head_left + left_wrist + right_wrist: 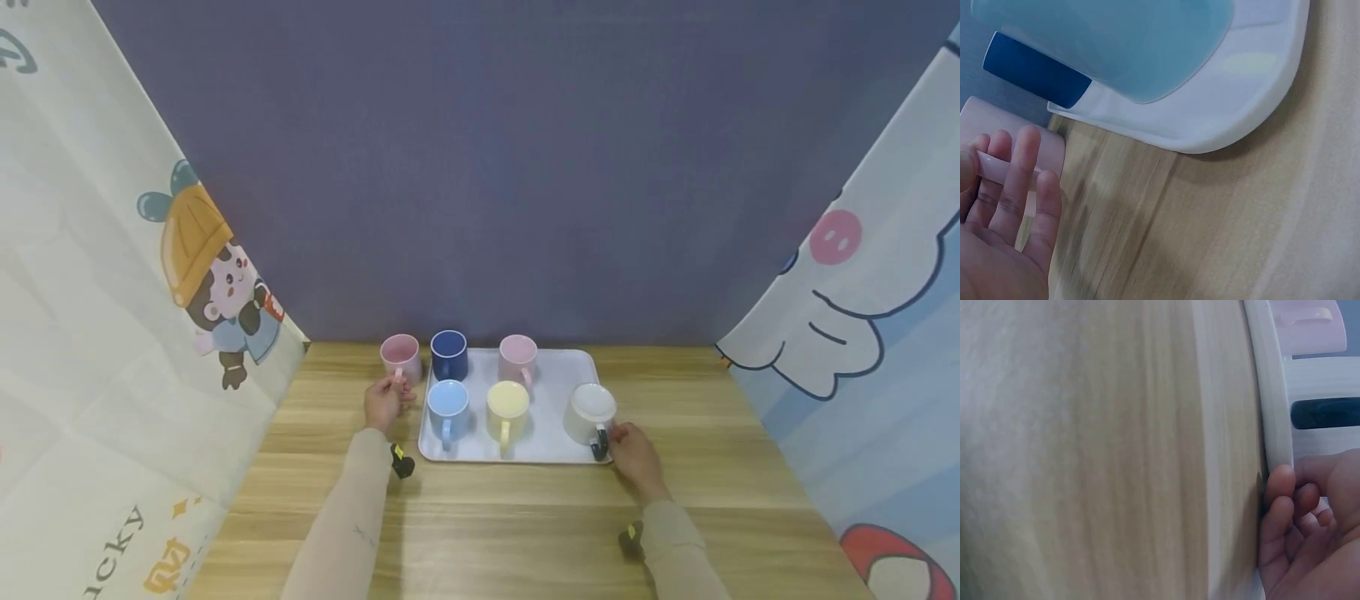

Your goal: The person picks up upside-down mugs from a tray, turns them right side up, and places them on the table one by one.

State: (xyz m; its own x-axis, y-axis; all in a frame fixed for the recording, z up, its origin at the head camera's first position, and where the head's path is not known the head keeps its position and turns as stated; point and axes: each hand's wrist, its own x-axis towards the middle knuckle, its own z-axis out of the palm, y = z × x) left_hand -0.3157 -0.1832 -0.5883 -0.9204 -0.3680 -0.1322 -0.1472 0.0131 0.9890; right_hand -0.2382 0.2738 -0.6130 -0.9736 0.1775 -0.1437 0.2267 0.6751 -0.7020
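My left hand [383,402] pinches the handle of a pink mug [401,354] just left of the white tray [551,450]; its other fingers [1018,181] are spread out. On the tray's right part stands a white mug [588,417] with a dark green handle [1325,413]. Beside that mug my right hand [636,457] grips the tray's rim near the front right corner, with curled fingers [1277,519] at the edge. The tray also bears a dark blue mug [450,367], a light blue mug [448,412], a yellow mug [507,408] and a paler pink mug [516,358].
The wooden table [510,525] extends in front of the tray and to both sides. A dark grey panel [510,183] rises behind it. Printed curtains hang at the left [97,250] and right [892,292].
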